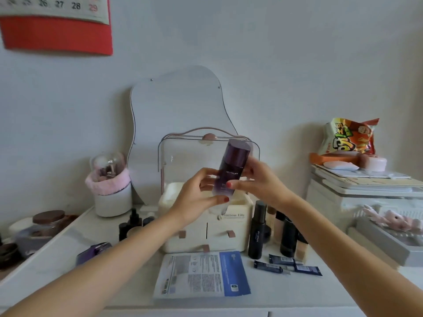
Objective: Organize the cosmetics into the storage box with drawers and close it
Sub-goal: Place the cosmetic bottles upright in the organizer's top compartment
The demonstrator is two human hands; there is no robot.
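Both hands hold one dark purple bottle (232, 170) up in front of the storage box (207, 227), tilted with its cap toward the upper right. Left hand (198, 197): grip closed around the lower part of the bottle, thumb under its pale base, fingers curled behind. Right hand (257, 180): grip pinching the bottle at mid-height, thumb on the front face below the label, fingers wrapped round the far side. The bottle is in the air, clear of the box, at the level of the clear lid (174, 156), which stands raised above the cream body. The box sits at the middle of the white table (128, 291); its two upper drawers and the lower drawer look pushed in, with pink pull tabs showing. Just right of the box stands a cluster of tall dark bottles (258, 232) and paler tubes. In front of them three small dark blue tubes (286, 264) lie flat. A blue and white sachet (203, 274) lies flat before the box. To the left of the box stand small black bottles (132, 225), and nearer, a purple packet (93, 251), blurred. A wavy mirror (176, 104) leans against the wall behind the box.
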